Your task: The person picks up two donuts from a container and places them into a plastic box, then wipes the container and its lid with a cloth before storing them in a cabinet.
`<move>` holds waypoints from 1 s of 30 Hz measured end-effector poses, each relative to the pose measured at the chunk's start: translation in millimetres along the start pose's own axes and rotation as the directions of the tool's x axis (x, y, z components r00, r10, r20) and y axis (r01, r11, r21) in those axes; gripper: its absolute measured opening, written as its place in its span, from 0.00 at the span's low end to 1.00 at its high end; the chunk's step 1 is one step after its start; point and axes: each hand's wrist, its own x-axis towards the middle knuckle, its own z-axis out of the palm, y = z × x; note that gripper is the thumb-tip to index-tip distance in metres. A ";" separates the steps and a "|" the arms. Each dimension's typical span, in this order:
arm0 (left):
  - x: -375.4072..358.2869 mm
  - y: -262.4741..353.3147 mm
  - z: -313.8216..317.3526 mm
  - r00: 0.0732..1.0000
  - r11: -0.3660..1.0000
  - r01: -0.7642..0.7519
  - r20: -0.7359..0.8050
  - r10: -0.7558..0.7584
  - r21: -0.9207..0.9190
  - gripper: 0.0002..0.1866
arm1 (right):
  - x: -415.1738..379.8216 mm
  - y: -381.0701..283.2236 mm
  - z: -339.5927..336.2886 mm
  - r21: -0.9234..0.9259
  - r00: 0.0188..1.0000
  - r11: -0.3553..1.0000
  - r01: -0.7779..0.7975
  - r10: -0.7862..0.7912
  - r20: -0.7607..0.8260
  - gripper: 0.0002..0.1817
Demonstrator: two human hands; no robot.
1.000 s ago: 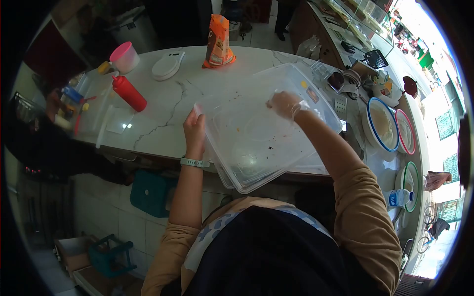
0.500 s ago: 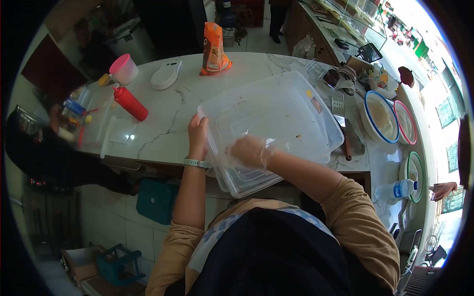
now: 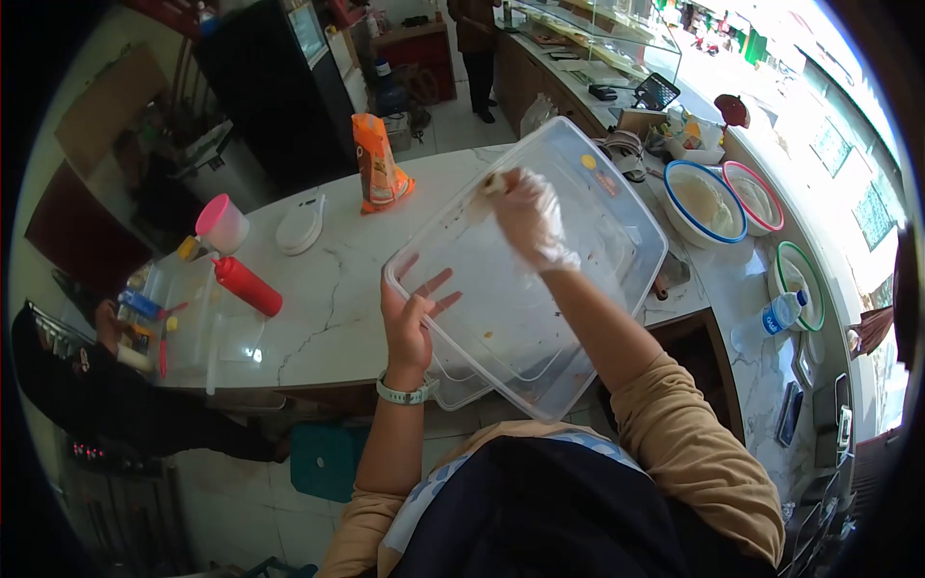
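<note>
A large clear plastic tray (image 3: 617,226) is tilted up over the counter, with small brown and yellow bits on it. My left hand (image 3: 412,313) grips its left edge, thumb on the near side and fingers spread behind the see-through plastic. My right hand (image 3: 528,214), in a clear plastic glove, is over the tray's upper part, fingers closed on a small pale thing, blurred, that I cannot make out. Another clear container (image 3: 461,390) lies beneath the tray.
An orange packet (image 3: 378,169), a white scale (image 3: 301,226), a red squeeze bottle (image 3: 248,286) and a pink tub (image 3: 223,225) stand left. Rimmed bowls (image 3: 706,204) and a water bottle (image 3: 768,323) are right. A person (image 3: 96,385) works at far left; another (image 3: 476,53) stands behind.
The tray has been tilted up off the stack. My right hand has moved up and away from my body, to the tray's far part. The camera view has shifted.
</note>
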 end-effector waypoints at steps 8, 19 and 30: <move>-30.3 12.5 15.1 0.989 0.997 -0.073 0.130 0.069 0.030 0.39 | -8.0 -17.4 -28.7 0.305 0.982 0.951 0.052 0.006 -0.186 0.07; -70.8 34.4 0.4 0.968 0.993 -0.115 0.219 0.121 -0.040 0.43 | -83.0 -41.9 -21.3 0.028 0.846 0.932 0.361 -0.314 -0.431 0.14; -128.5 30.7 10.7 0.980 0.989 -0.078 0.174 0.099 -0.124 0.34 | -145.9 -79.6 -68.1 -0.743 0.661 0.469 0.477 -0.749 -0.048 0.12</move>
